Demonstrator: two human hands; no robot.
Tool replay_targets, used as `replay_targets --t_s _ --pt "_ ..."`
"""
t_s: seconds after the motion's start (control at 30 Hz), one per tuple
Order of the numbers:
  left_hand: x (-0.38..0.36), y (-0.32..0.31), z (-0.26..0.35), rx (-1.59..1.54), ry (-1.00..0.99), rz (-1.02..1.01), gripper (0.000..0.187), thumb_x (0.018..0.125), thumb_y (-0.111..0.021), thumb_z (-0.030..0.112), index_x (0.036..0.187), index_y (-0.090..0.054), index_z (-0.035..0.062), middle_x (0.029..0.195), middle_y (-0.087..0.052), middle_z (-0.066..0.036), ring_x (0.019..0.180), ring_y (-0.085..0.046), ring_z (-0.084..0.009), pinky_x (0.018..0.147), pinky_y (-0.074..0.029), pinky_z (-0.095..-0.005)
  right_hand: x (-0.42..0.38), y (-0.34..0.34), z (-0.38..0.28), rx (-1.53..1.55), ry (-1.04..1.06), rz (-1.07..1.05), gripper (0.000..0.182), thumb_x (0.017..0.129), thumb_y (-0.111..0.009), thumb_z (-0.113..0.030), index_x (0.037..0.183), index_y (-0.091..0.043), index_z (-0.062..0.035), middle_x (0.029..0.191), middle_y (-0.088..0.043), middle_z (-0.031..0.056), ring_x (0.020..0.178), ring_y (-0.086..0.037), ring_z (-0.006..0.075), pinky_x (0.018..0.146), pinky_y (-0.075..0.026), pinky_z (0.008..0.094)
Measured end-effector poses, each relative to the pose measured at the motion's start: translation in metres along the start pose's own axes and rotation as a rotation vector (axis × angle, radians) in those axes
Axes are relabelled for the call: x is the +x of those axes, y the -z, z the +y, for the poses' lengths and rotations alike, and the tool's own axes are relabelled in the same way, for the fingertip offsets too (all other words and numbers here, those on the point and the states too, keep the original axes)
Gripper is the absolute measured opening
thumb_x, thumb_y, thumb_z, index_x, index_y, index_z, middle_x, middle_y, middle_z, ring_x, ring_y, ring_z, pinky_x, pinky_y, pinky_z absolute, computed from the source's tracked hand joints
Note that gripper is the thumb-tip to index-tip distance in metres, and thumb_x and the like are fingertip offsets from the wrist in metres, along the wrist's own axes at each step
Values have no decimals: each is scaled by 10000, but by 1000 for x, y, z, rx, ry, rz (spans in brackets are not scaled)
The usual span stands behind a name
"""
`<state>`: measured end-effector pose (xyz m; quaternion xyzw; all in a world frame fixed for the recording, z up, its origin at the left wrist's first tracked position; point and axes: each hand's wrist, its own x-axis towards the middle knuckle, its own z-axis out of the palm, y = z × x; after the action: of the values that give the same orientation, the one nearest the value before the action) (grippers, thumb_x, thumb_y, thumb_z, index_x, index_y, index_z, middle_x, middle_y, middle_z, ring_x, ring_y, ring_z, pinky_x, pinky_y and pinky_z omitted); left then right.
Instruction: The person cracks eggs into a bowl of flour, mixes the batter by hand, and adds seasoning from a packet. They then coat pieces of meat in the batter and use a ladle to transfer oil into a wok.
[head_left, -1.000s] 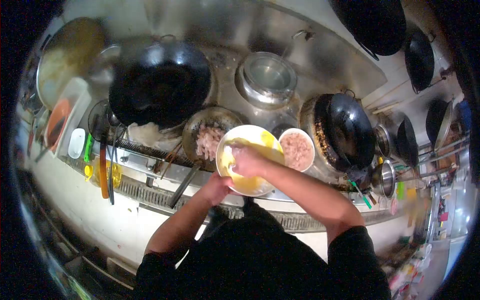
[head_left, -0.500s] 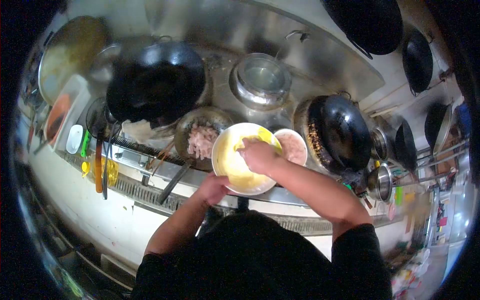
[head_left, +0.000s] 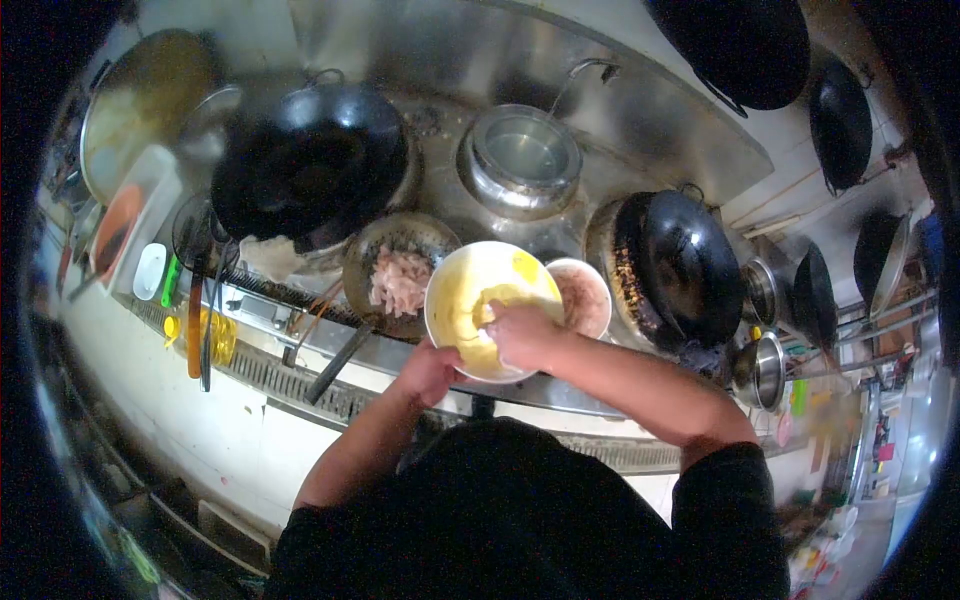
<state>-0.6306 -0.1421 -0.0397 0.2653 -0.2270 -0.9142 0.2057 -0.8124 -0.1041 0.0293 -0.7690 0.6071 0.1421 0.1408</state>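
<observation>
My left hand [head_left: 430, 372] grips the near-left rim of a white bowl [head_left: 434, 300], its thumb over the edge. Yellow batter [head_left: 460, 310] coats the bowl's inside, with a brighter yellow patch near the far right. My right hand [head_left: 528, 337] is down inside the bowl. Its fingers curl into the batter, closed; whether they hold anything is hidden. Just right of this bowl, partly behind it, is a smaller white bowl [head_left: 584, 298] of pinkish minced-looking food. To the left, pale pink raw meat pieces [head_left: 401, 282] lie in a perforated metal strainer [head_left: 358, 262] with a long handle.
A large black wok [head_left: 310, 165] sits at back left and another wok [head_left: 690, 265] at right. Between them stands a metal pot [head_left: 520, 190] of water below a thin tap [head_left: 590, 68]. Ladles [head_left: 207, 330] and a yellow oil bottle [head_left: 215, 342] are at left.
My right hand has moved from the middle of the bowl toward its near side, through the batter. Water now seems to run from the tap. My left hand keeps its hold.
</observation>
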Motion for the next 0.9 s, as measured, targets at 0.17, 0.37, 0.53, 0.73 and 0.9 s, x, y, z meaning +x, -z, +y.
replay_targets --t_s 0.17,0.37,0.53,0.73,0.9 --pt "-2 -2 -8 10 3 -20 561 684 -534 -5 1232 -416 17 1089 -578 -131 913 -614 -265 778 -532 -427 12 -4 17 110 -164 103 284 831 -485 -149 1073 -633 -146 1162 -512 151 868 -600 302 732 -485 410" --pt "-12 -9 -2 -56 71 -80 535 690 -532 -9 1214 -426 1 1089 -576 -144 938 -609 -296 783 -534 -440 36 -1 11 160 -183 212 317 824 -521 -172 1130 -583 -115 1203 -491 149 1023 -541 301 808 -473 393" --pt "-6 -4 -7 -46 26 -32 531 690 -530 -6 1210 -423 -6 1080 -573 -153 922 -606 -306 800 -524 -466 44 -2 -18 251 -59 174 552 735 -606 -188 1235 -465 -2 1284 -401 269 1093 -498 377 920 -420 396" --pt "-19 -12 20 -72 -40 -26 567 665 -558 38 1214 -423 -9 1073 -578 -143 914 -607 -304 804 -521 -471 -1 22 -37 363 29 -21 525 765 -578 -169 1230 -450 37 1267 -434 252 1164 -448 364 981 -375 362" --pt "-20 -2 18 -32 -35 6 568 657 -564 39 1208 -437 -16 1070 -590 -153 923 -610 -305 795 -518 -492 -11 12 -6 221 301 -87 426 749 -576 -144 1130 -534 40 1187 -496 233 1097 -497 337 944 -409 362"
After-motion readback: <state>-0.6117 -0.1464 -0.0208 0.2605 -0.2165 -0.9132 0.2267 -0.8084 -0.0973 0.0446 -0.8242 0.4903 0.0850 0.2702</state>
